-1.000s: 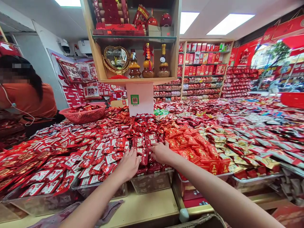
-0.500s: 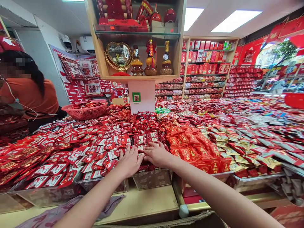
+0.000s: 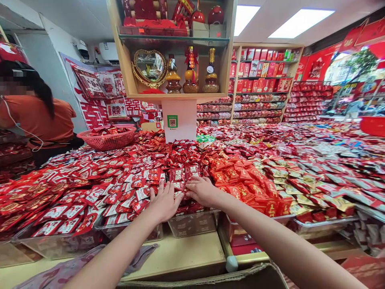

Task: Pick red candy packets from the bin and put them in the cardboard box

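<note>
Dark red candy packets (image 3: 178,175) with white double-happiness characters lie in rows in a clear plastic bin (image 3: 194,226) ahead of me. My left hand (image 3: 165,202) rests palm down at the left side of these packets, fingers stretched out and apart. From the right, my right hand (image 3: 202,192) lies over the same packets with its fingers extended. Neither hand appears to grip anything; what is under the palms is hidden. Red and white packets (image 3: 142,194) are heaped left of my left hand. Glossy orange-red packets (image 3: 254,188) with gold print fill the bin on the right.
A shelf cabinet (image 3: 177,96) on a white post (image 3: 179,132) stands behind the packets. A pink basket (image 3: 108,140) sits at the left, near a person in an orange top (image 3: 52,120). A purple cloth (image 3: 141,257) and an open cardboard box (image 3: 240,277) are nearest me.
My hands have drawn slightly apart, the right one shifting a little right and up. The view has tilted slightly. The packets look much the same.
</note>
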A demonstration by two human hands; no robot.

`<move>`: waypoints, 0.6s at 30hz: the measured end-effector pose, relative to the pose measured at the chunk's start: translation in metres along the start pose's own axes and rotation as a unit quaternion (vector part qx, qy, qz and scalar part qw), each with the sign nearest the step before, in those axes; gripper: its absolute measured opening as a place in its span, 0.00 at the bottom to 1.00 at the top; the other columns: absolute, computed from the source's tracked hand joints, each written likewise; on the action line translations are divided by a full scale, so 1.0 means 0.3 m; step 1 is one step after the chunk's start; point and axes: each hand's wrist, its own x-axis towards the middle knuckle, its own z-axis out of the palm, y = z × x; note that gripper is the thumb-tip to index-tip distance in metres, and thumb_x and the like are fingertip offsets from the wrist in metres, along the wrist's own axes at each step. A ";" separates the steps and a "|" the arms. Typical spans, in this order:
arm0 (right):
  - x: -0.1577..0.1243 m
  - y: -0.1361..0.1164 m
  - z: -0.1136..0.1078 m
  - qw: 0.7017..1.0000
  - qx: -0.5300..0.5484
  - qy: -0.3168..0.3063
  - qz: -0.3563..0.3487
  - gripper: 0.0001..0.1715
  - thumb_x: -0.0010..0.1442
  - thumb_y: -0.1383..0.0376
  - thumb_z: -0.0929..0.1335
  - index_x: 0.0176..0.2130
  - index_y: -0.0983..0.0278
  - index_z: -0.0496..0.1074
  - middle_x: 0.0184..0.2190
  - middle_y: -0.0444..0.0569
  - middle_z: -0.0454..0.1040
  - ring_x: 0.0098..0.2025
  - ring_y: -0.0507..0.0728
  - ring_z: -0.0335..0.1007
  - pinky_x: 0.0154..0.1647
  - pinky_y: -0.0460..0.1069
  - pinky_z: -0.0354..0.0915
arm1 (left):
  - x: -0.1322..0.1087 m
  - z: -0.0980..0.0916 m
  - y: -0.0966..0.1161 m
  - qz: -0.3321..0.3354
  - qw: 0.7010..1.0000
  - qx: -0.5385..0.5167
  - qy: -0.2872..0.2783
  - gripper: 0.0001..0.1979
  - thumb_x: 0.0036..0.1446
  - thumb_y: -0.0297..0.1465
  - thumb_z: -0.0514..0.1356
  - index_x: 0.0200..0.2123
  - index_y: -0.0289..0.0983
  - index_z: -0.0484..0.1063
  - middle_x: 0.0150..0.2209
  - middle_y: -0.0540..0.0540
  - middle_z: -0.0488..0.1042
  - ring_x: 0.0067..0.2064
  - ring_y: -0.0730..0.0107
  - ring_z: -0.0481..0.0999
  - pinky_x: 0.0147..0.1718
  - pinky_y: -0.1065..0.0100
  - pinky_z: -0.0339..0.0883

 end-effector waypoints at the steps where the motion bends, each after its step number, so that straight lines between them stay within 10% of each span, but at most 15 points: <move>1: -0.006 0.004 -0.008 1.000 0.001 0.005 0.000 0.20 0.61 0.58 0.58 0.50 0.62 0.66 0.52 0.49 0.66 0.57 0.61 0.51 0.53 0.61 0.49 | -0.001 -0.002 0.003 -0.002 1.000 0.000 -0.001 0.39 0.54 0.51 0.32 0.60 0.27 0.43 0.63 0.38 0.42 0.63 0.53 0.29 0.55 0.41 0.28; 18: -0.106 0.075 -0.029 0.998 0.002 0.056 -0.010 0.18 0.56 0.61 0.65 0.46 0.63 0.70 0.50 0.52 0.67 0.57 0.61 0.53 0.55 0.57 0.51 | 0.005 -0.027 0.005 0.031 0.999 0.021 -0.014 0.36 0.56 0.48 0.34 0.61 0.32 0.43 0.63 0.46 0.40 0.63 0.52 0.32 0.55 0.41 0.35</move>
